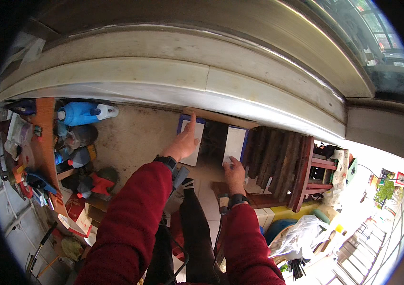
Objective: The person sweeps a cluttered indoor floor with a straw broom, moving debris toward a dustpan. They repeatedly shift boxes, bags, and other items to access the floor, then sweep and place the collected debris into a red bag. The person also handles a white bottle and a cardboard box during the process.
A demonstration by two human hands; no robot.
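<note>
An opened cardboard box (212, 169) stands before me, its two side flaps folded outward. Dark contents, too dim to name, lie between them. My left hand (183, 142) reaches over the white, blue-edged left flap (192, 156), its index finger stretched along it and the thumb apart. On the near end of the right flap (235, 140), my right hand (235, 174) rests with bent fingertips. Whether those fingers pinch the flap or only press on it cannot be made out. Dark bands sit on both wrists.
Against the right flap stand dark wooden slats (277, 160) beside a reddish wooden frame (302, 174). A pale stone ledge (173, 74) crosses the far side. At left are a blue bottle (79, 114), several other bottles and an orange-brown board (47, 149). Clear plastic (300, 235) lies lower right.
</note>
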